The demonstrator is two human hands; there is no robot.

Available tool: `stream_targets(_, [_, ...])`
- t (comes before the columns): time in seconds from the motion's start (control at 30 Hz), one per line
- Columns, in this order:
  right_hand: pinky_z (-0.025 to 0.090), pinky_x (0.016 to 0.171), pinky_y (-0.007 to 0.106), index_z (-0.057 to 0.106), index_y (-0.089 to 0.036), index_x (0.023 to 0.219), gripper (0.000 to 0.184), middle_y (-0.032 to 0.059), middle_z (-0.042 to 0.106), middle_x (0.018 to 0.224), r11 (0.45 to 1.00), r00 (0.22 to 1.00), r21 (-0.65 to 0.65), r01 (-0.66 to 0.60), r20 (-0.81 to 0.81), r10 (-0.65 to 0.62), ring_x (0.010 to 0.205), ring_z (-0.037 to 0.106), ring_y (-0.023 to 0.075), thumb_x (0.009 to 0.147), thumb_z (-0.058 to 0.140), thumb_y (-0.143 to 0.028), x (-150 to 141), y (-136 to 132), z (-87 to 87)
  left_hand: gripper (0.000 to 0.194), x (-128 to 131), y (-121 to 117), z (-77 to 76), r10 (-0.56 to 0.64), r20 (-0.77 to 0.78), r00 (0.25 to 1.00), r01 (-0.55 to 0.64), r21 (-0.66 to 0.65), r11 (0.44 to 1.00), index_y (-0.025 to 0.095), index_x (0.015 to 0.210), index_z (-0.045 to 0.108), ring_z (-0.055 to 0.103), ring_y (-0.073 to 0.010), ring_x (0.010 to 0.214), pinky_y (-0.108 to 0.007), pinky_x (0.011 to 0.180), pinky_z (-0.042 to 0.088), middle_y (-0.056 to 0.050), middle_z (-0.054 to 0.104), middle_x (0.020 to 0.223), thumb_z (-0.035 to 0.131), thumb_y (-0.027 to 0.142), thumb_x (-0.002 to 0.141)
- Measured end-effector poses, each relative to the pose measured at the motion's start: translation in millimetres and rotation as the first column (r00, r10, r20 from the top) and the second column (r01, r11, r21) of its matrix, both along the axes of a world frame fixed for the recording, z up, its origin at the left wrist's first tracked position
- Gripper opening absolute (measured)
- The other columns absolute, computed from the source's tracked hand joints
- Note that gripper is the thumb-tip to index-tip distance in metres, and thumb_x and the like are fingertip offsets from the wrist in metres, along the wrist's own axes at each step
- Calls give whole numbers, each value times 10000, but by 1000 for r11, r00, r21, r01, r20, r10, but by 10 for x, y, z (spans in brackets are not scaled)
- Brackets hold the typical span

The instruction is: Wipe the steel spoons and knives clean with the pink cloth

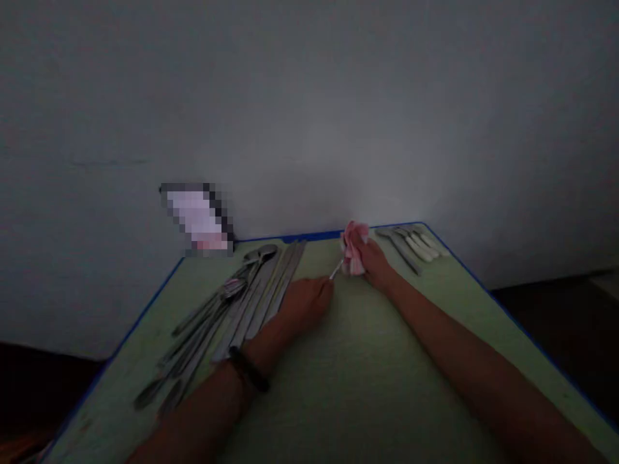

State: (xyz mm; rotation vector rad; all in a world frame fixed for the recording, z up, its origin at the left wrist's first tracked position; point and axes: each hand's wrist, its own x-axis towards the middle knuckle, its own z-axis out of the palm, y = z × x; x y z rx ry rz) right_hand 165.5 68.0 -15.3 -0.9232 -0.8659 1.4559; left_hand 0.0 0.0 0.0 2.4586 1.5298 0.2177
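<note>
My left hand is closed on the near end of a slim, light-coloured piece of cutlery. Its far end disappears into a pink and white cloth, so I cannot tell which kind it is. My right hand grips that cloth, fingers wrapped about it. Left of my left hand lies a loose pile of metal spoons and other cutlery, with several long flat metal strips beside it. Past my right hand, a dark-handled spoon and several white-handled pieces rest side by side.
The pale green table has a blue edge and stands against a grey wall. A blurred-out upright screen or panel leans at the back left corner. Dark floor shows on both sides.
</note>
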Motion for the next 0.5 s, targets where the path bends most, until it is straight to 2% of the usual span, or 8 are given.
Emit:
stream_targets(0.07, [417,433,224,628,-171,845,336,1,613,606,997,990,5,-79,-113,79,470,524,111,740,617,-489,7,15,16,385,1,15,-13,-5,-2,1000,5,6,1000,177,763,567,564,-173,643,-271,595,321,-43,617,694,248,288,948])
stream_targets(0.17, [426,446,242,617,-187,841,251,17,632,643,991,955,48,-127,-264,135,531,557,144,770,545,-417,21,43,31,395,-1,30,-32,2,14,1000,-2,13,1000,179,780,567,559,-169,641,-266,589,321,-40,618,705,238,309,955])
stream_targets(0.33, [485,561,269,604,-197,817,130,9,654,723,994,929,105,0,-368,39,638,584,153,725,516,-222,57,100,-8,428,-5,34,-42,36,82,996,-37,13,999,181,786,558,545,-153,620,-253,561,315,-24,607,696,204,338,967])
stream_targets(0.43, [489,598,257,613,-214,876,223,-9,672,818,989,922,142,35,-387,23,689,592,136,691,513,-142,89,122,-34,430,-4,34,-33,71,171,983,-68,-21,997,181,763,552,540,-144,611,-245,554,316,-13,604,686,214,353,965])
stream_targets(0.5, [499,653,268,608,-232,932,292,-17,679,887,988,911,151,-9,-406,71,751,605,137,684,496,-126,103,131,-38,437,-1,34,-29,98,183,978,-94,-31,995,179,754,551,538,-142,605,-243,551,318,-12,603,679,212,357,965])
